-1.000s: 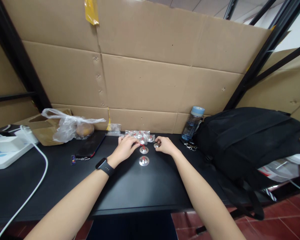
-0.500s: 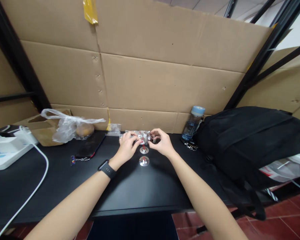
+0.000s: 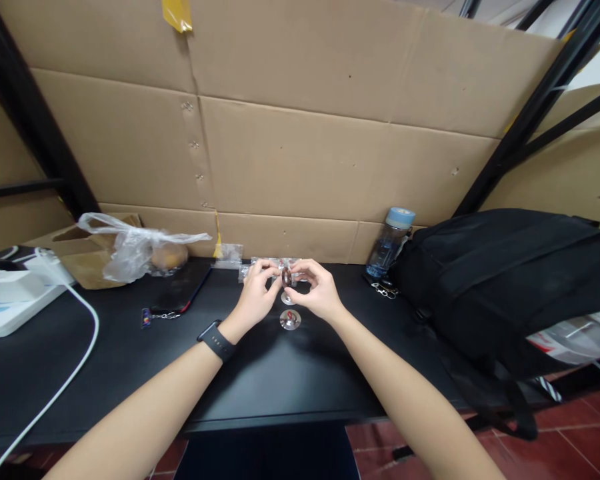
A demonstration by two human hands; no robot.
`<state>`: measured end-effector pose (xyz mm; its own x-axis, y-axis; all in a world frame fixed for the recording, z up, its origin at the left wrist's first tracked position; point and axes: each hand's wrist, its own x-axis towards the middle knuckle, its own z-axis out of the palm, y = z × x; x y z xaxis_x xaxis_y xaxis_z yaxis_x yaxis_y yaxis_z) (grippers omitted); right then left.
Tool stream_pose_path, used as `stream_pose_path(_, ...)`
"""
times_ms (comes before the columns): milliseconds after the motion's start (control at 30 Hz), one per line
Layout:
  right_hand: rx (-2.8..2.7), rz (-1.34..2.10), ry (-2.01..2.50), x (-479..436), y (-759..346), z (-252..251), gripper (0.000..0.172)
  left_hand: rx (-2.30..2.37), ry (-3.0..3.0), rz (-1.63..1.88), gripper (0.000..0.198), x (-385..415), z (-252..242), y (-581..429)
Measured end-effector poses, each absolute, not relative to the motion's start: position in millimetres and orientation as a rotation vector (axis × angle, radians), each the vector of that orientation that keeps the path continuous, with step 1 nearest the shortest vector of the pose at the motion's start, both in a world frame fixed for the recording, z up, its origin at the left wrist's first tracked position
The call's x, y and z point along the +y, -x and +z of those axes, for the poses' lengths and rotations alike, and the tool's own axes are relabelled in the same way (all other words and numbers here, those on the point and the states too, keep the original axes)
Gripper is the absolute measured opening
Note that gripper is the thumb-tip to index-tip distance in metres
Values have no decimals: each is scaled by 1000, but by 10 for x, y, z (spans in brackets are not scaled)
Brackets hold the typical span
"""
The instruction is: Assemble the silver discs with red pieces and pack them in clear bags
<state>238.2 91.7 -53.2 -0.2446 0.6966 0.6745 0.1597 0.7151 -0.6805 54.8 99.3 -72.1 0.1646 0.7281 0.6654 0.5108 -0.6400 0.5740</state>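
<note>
A small shiny metal disc with red at its middle, like a finger cymbal (image 3: pixel 287 277), stands on edge between my two hands. My right hand (image 3: pixel 317 290) pinches it between thumb and fingers. From the other side, the bent fingertips of my left hand (image 3: pixel 259 288) meet its left edge. Below the hands, a second metal cymbal (image 3: pixel 291 320) with a red cord at its centre lies flat on the black table. Another cymbal (image 3: pixel 287 299) lies just behind that one, partly covered by my right hand. Clear plastic packets (image 3: pixel 245 272) lie behind my fingers.
A blue-lidded water bottle (image 3: pixel 391 243) and a black backpack (image 3: pixel 505 287) stand to the right. At left are a plastic bag (image 3: pixel 130 253), a dark phone (image 3: pixel 183 293) and a white power strip (image 3: pixel 15 310) with a cable. A cardboard wall (image 3: pixel 300 167) closes the back.
My right hand has moved left, bringing the cymbal against my left fingertips. The disc now shows nearly edge-on. The view has shifted slightly.
</note>
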Motion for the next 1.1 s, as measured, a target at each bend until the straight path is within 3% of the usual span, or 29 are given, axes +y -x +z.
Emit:
stream_pose_path(233, -1706, 686, 653, 920, -2354, -543, 30, 1130, -2169, 1497, 19, 992, -725, -567)
stream_pose_path(533, -1665, 756, 647, 953, -2367, -553, 26, 1388, -2321, 1518, 13, 862, -622, -566)
stream_pose_path(900, -1502, 1079, 634, 980, -2355, -576, 33, 1475, -2621, 1488, 14, 815, -587, -521)
stream_pose_path(1100, -1508, 1067, 670, 977, -2360, -574, 24, 1517, -2514, 1555, 14, 806, -545, -531)
